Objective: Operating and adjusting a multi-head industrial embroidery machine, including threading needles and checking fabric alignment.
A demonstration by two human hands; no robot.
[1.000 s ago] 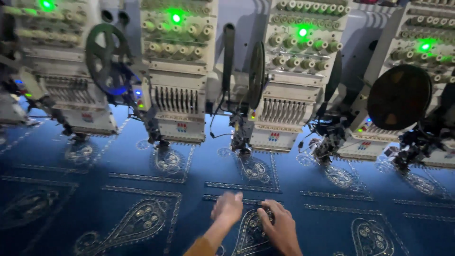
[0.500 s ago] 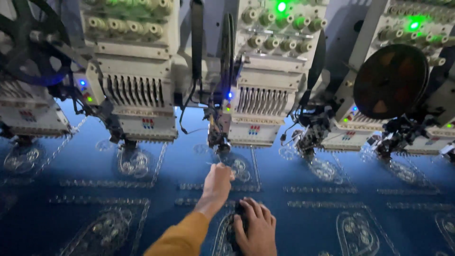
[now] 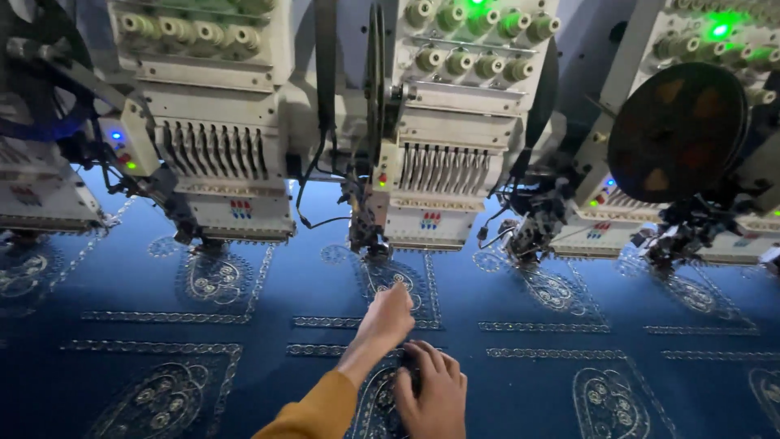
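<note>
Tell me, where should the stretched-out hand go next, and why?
Probably a little farther forward. The left hand lies on the blue fabric just short of the embroidery head, with its fingertips on the stitched motif below. The right hand presses the cloth flat nearer the person.

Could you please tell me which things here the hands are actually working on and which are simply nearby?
In hand:
- left hand reaching over the blue embroidered fabric
- right hand flat on the fabric
- middle embroidery head, nearest

Nearby only:
- left embroidery head
- dark round disc
</note>
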